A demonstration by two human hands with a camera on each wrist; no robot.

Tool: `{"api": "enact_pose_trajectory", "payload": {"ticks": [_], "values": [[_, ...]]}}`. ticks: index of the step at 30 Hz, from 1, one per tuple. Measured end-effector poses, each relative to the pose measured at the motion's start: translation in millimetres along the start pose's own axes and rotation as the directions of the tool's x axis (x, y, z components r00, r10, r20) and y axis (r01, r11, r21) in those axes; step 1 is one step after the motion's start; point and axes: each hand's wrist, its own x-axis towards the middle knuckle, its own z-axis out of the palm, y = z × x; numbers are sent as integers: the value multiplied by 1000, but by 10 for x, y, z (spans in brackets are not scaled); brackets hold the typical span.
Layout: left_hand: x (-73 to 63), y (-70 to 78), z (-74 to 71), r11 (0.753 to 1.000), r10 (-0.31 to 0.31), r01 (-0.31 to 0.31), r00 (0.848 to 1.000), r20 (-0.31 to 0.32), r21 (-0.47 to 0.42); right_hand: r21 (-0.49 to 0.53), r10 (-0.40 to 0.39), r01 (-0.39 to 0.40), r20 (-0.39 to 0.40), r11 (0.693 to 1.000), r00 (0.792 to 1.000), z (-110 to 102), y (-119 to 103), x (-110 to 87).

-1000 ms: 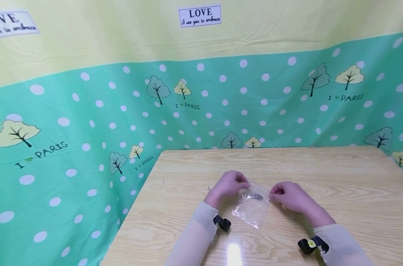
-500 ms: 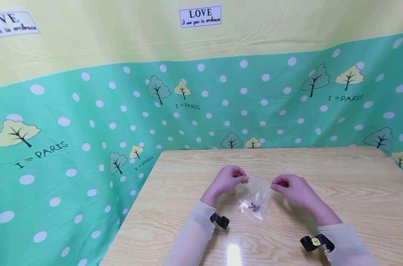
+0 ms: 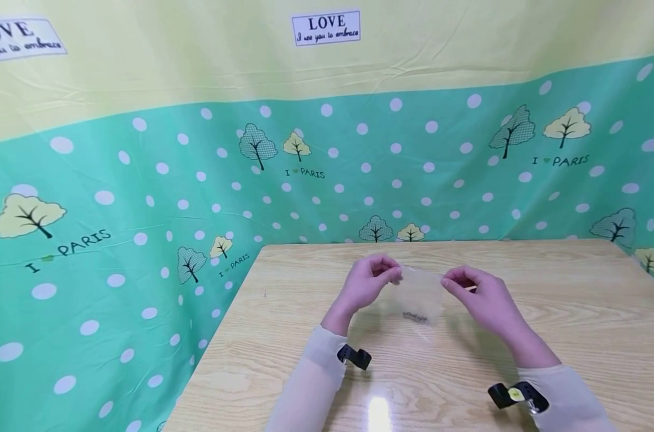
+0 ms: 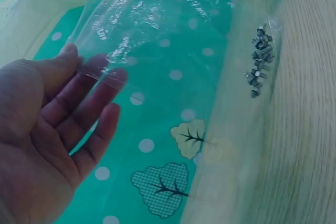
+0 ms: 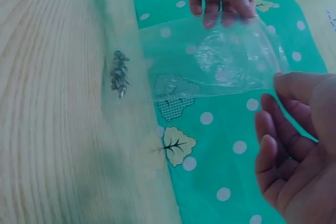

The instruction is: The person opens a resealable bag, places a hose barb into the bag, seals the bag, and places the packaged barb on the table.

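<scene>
A clear plastic bag (image 3: 421,291) hangs between the two hands above the table. My left hand (image 3: 366,281) pinches its upper left corner between thumb and fingers. The upper right corner is pinched by my right hand (image 3: 480,300). Small dark metal pieces that look like screws (image 4: 258,61) lie bunched along the bottom of the bag; in the right wrist view the same screws (image 5: 119,74) form a narrow heap. Their exact kind is too small to tell. Both hands appear at the bag's top edge in the right wrist view.
The wooden table (image 3: 273,372) spreads out under the hands, with a bright light reflection near its front. Behind it hangs a green and yellow printed curtain (image 3: 305,204). Each wrist wears a black strap with a small camera (image 3: 359,358).
Both hands have risen and moved away from the body, lifting the bag. It now hangs more upright, and the metal pieces have slid from near its top to its bottom.
</scene>
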Motion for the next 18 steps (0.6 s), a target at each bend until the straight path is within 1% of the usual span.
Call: {"api": "enact_pose_trajectory", "payload": {"ticks": [4, 9, 13, 18], "values": [[-3, 33, -18, 997, 65, -65, 998, -11, -30, 14, -38, 39, -63, 999, 997, -16, -40, -12], [-19, 63, -21, 994, 107, -107, 994, -4, -35, 33, -91, 95, -123, 995, 988, -7, -56, -9], [-22, 68, -24, 990, 140, -139, 990, 11, -11, 41, -132, 139, -144, 989, 981, -7, -77, -14], [-13, 47, -24, 982, 187, -187, 982, 26, 14, 30, -168, 174, -145, 984, 975, 6, -83, -24]]}}
